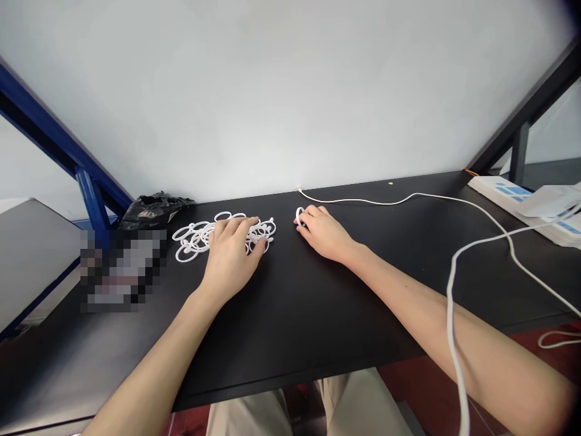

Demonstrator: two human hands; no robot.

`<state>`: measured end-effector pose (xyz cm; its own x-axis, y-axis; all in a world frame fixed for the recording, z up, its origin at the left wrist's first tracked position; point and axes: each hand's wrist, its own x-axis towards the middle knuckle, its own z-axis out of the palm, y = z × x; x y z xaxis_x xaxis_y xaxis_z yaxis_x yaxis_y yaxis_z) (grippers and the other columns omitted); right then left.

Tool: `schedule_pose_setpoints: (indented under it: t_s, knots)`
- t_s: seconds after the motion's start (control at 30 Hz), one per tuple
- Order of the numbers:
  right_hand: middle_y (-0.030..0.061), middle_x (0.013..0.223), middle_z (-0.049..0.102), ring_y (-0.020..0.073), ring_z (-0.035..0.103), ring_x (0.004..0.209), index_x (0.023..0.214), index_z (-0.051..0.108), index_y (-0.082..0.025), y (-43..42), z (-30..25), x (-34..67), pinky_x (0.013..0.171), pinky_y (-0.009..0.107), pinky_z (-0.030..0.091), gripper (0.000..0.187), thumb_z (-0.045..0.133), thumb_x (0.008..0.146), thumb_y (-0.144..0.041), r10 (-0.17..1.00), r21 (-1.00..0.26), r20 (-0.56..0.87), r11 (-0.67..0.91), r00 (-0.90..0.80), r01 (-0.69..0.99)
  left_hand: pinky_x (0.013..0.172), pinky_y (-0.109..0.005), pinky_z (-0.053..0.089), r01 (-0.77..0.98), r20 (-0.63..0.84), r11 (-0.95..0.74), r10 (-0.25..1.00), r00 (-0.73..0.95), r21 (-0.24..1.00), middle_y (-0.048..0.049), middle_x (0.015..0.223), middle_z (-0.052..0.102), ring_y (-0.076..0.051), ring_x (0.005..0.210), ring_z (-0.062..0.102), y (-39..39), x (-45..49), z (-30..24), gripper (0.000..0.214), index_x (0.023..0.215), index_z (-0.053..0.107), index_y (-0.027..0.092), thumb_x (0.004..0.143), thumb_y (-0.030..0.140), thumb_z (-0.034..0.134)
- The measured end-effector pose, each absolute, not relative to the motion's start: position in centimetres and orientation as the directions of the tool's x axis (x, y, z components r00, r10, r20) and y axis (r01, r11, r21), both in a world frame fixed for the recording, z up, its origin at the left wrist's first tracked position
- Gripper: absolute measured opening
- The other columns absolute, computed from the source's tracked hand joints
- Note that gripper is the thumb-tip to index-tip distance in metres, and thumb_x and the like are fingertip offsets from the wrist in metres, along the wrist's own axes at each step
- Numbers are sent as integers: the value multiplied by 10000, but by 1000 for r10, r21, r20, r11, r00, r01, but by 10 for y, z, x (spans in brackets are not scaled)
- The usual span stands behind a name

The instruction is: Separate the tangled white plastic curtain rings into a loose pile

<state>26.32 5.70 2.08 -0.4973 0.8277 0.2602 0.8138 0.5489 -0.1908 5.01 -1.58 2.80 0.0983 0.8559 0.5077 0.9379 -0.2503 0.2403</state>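
Observation:
A heap of thin white rings, several with small knobs on them, lies on the black table left of centre. Over the right part of this heap rests my left hand, its fingers spread and the thumb apart; what is under the palm is hidden. To the right of the heap, my right hand is closed, with thumb and fingertips pinching one white ring. That ring stands roughly upright near the tabletop, partly hidden by the fingers.
A crumpled black plastic bag lies at the back left, with a pixelated patch in front. A white cable runs across the back, and a thicker one crosses over my right forearm. White-and-blue boxes sit at the far right. A pale wall rises behind.

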Motion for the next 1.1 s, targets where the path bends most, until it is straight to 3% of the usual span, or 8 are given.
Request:
schedule_pose_setpoints:
  t_s: [0.17,0.33,0.47,0.7,0.8,0.9,1.1]
  knots:
    - [84,1040,632,234,520,964,983,696,-166,47,28,260,858,386,488,212,490,982,-216,729,-195,401,659,-554,727,1018,-454,413,892,552,-360,818,160,274,-71,1213,660,-279,1134,509,-18,53,32,331,1222,601,195,924,332,551]
    - [68,1089,649,219,506,961,973,706,-184,32,36,250,805,361,488,198,515,957,-136,535,-40,541,787,-649,616,970,-422,449,859,565,-396,809,160,324,-65,1189,672,-257,1107,534,-20,57,36,343,1247,573,191,936,332,543]
    - [71,1064,661,209,511,930,972,698,-183,25,33,243,759,351,494,251,464,964,-93,408,70,580,837,-705,542,859,-374,490,855,574,-374,811,114,358,-58,1037,714,-235,990,593,-20,56,38,250,1124,644,191,950,310,509]
    - [79,1097,650,181,584,928,1087,660,-179,16,35,238,832,343,535,258,456,950,-100,280,3,693,920,-664,391,730,-322,488,867,571,-253,820,-43,429,-25,854,706,-203,802,619,-18,53,39,206,1026,710,223,896,258,554]
    - [100,1204,609,162,612,920,1213,604,-180,11,38,237,772,311,554,306,446,954,-144,347,-120,735,912,-583,391,725,-323,477,882,595,-272,804,-11,384,-29,826,702,-208,803,598,-18,52,39,208,1004,716,219,909,261,536]
    - [97,1246,597,152,630,905,1285,558,-190,10,38,237,685,277,551,350,446,954,-171,477,-282,687,870,-548,405,740,-332,473,887,615,-341,784,84,313,-33,789,704,-216,817,566,-18,53,38,223,978,715,209,933,251,500]
    - [45,1105,665,117,621,766,1137,642,-199,14,34,242,681,262,528,256,470,947,-178,598,-490,590,799,-543,348,782,-358,484,870,595,-387,791,143,306,-35,876,741,-226,868,575,-18,54,36,253,1001,707,217,959,262,461]
